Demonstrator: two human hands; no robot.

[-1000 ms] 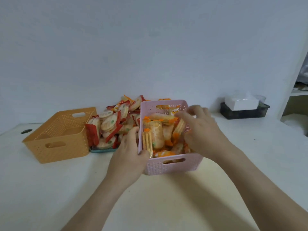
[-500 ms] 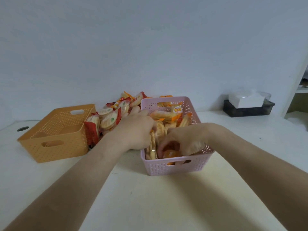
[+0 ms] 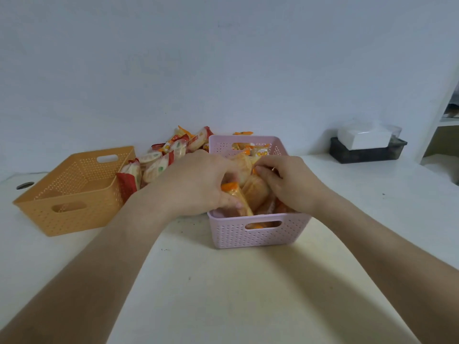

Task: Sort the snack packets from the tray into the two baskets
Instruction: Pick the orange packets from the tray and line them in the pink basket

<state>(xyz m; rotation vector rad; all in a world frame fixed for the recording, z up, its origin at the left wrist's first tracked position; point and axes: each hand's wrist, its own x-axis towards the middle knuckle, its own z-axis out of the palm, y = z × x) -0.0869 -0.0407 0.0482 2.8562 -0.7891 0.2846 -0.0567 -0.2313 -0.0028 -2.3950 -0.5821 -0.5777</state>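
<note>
A pink basket (image 3: 258,234) stands in the middle of the table, filled with several orange-edged snack packets (image 3: 255,192). Both my hands are inside it. My left hand (image 3: 198,182) is closed around an orange-edged packet (image 3: 236,197) at the basket's left side. My right hand (image 3: 290,182) presses its fingers on the packets at the right side. An orange basket (image 3: 74,194) stands to the left and looks empty. Between the baskets, a heap of red-edged packets (image 3: 159,162) hides the tray beneath it.
The wall runs just behind the heap. A dark tray with a white box (image 3: 365,142) sits at the back right, beside a white shelf unit (image 3: 444,120). A small round hole (image 3: 24,185) marks the table at far left.
Both hands went from the pink basket's rim into the basket. My right hand dipped to the front, then came back to the middle. The left hand closed on a packet.
</note>
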